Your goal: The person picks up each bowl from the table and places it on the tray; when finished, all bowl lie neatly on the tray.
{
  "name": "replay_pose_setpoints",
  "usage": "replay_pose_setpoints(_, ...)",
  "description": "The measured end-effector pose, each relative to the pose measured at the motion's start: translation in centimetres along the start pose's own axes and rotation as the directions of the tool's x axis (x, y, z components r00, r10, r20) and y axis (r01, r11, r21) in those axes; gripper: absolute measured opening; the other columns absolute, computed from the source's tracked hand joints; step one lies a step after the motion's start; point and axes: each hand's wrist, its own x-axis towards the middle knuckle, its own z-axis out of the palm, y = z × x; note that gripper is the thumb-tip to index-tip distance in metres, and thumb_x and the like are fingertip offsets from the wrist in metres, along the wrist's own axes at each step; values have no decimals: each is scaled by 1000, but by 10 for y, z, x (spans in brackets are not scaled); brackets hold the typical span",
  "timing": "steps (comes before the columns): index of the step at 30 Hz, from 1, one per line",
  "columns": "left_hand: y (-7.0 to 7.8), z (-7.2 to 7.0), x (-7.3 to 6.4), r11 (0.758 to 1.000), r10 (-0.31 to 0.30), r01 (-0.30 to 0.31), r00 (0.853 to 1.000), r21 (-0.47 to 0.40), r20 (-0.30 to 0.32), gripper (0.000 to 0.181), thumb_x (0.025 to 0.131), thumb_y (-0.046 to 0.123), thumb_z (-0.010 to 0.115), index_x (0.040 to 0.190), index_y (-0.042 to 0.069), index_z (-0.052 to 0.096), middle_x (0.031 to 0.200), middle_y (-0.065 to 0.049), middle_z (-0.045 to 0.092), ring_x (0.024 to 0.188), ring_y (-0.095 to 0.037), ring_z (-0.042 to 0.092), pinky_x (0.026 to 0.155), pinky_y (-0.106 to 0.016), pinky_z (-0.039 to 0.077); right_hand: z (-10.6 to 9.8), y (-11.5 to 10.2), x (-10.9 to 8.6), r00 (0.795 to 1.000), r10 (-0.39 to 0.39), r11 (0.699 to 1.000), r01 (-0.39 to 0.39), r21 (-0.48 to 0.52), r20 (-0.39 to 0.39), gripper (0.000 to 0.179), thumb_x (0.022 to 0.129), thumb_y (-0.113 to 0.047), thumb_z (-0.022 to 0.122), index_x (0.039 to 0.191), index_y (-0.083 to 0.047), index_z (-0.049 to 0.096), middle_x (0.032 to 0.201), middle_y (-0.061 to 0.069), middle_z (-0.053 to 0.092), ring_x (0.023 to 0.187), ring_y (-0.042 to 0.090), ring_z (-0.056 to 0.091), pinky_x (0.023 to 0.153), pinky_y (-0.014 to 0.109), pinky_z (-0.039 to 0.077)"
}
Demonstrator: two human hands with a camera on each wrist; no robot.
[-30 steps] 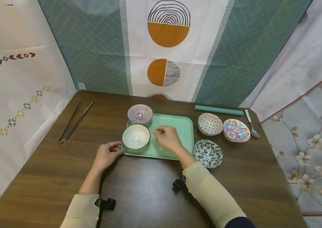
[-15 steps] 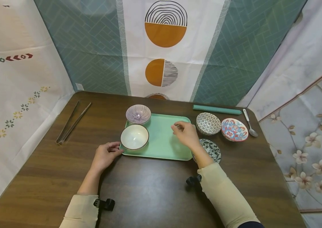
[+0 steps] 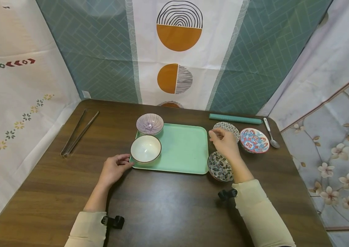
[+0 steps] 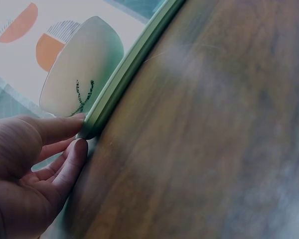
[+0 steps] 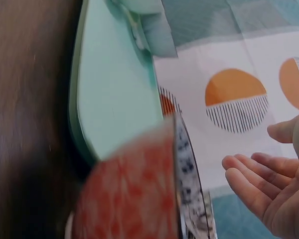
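Observation:
My left hand [image 3: 114, 169] pinches the near left corner of the green tray [image 3: 187, 151] between thumb and fingers; the left wrist view shows the fingertips right on its rim [image 4: 112, 92]. On the tray's left side stand a white bowl [image 3: 146, 149] with a dark rim and, behind it, a purple-striped bowl [image 3: 149, 124]. My right hand [image 3: 227, 144] hovers past the tray's right edge, fingers loosely bent and holding nothing. Beneath it are a leaf-patterned bowl [image 3: 219, 168], red outside [image 5: 129, 194], and a checkered bowl [image 3: 230, 127], both partly hidden by the hand.
Right of these sits a red-and-blue patterned bowl [image 3: 254, 140], with a white-handled spoon [image 3: 271, 133] beside it. A teal rod [image 3: 235, 118] lies along the back edge. Metal tongs [image 3: 75, 137] rest on the left of the wooden table [image 3: 162, 212].
My right hand has moved from beside the white bowl rightward across the tray to above the right-hand bowls. The left hand has stayed at the tray corner.

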Motion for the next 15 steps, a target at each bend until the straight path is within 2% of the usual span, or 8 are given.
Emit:
replay_pose_setpoints(5,-1,0,0,1000,-4,4,1000,0,1,34,88,5,79,118,-7,70,100,-19,72,90,-28,70,69,-16,51,-15,13,-2,999,-3,999,0,-43,-53,41,103,-28,60,130,3,65,104,20,73,91,35,72,69,31,54)
replay_pose_setpoints(12,0,0,0,1000,-2,2,1000,-3,3,34,88,6,79,118,-8,70,100,-19,72,90,-28,70,68,-16,52,-33,37,-6,990,-2,996,-10,-87,-141,40,103,-29,59,125,3,67,103,21,73,94,37,71,74,37,53)
replay_pose_setpoints(15,0,0,0,1000,-5,5,1000,-1,0,34,88,5,79,118,-7,70,100,-19,72,90,-28,70,68,-16,51,-41,48,-8,983,-16,993,-5,-117,-184,38,103,-28,59,121,4,69,101,22,73,92,39,70,74,33,51)
